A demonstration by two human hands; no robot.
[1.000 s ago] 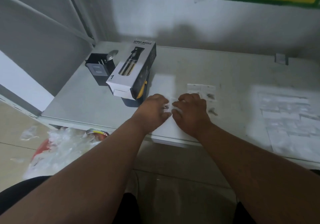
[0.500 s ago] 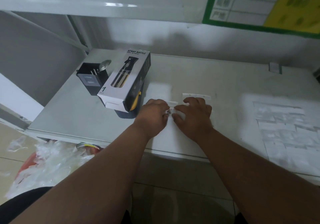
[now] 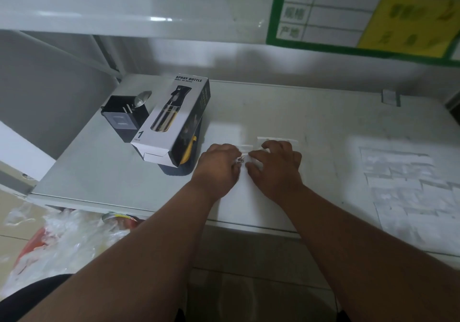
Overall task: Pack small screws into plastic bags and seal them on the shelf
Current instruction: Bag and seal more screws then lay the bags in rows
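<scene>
STEP: bagging | left hand [image 3: 219, 164]: fingers curled, pinching screws [image 3: 239, 159] for loading | right hand [image 3: 275, 166]: fingers bent, steadying plastic bag [image 3: 245, 148] flat on shelf [image 3: 311, 112] | spare bag at 1 o'clock.

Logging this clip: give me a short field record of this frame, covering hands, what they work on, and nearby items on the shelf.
left hand: fingers curled, pinching small screws
right hand: holds small plastic bag
surface: white shelf
left of hands: spray bottle box, lying tilted
far left: black holder
right: papers, flat
seal state: cannot tell
</scene>
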